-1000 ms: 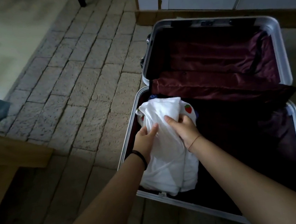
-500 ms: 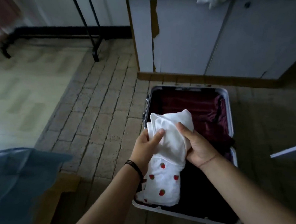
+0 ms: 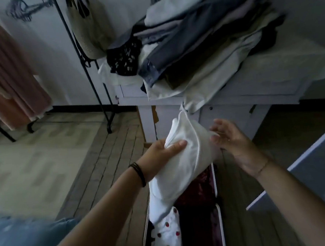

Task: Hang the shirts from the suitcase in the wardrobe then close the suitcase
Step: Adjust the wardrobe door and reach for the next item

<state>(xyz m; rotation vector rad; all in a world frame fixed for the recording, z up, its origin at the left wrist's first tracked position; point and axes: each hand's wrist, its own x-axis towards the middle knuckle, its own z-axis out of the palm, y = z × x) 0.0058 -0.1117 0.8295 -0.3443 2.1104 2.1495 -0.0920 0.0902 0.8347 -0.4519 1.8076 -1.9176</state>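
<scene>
The left hand [image 3: 164, 152] grips the white strawberry-print shirt [image 3: 183, 164] near its upper end, thumb pressed across the cloth; the right hand [image 3: 231, 142] is released, fingers spread just beside the shirt's edge, though contact there cannot be told; the shirt's lower end hangs into the open suitcase [image 3: 220, 222] on the floor; behind, a pile of folded clothes [image 3: 198, 32] lies on a white surface [image 3: 272, 80]; a black clothes rack [image 3: 92, 84] stands to the left.
</scene>
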